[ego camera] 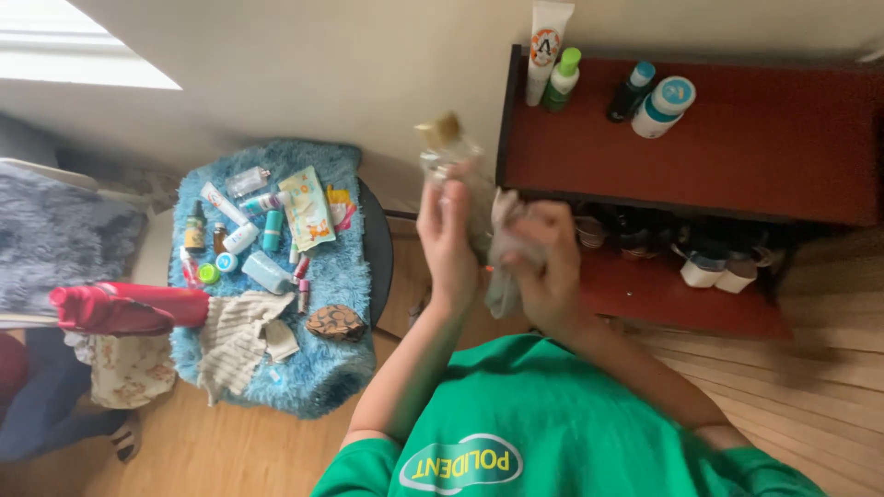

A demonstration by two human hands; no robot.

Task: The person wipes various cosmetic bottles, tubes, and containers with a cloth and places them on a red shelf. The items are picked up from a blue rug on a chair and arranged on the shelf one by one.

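The left hand point(448, 241) holds one clear bottle point(442, 147) in its grip; the right hand point(543, 267) holds one crumpled cloth point(505, 241). Four containers stand on the red shelf point(737, 156).

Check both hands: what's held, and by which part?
Left hand grips a clear bottle around its body; right hand bunches a pale cloth.

Garment: green short-sleeved shirt point(552, 414), lower centre of frame; oval printed emblem, white and yellow-green. Forearms bare; both hands appear ungloved, though blurred.
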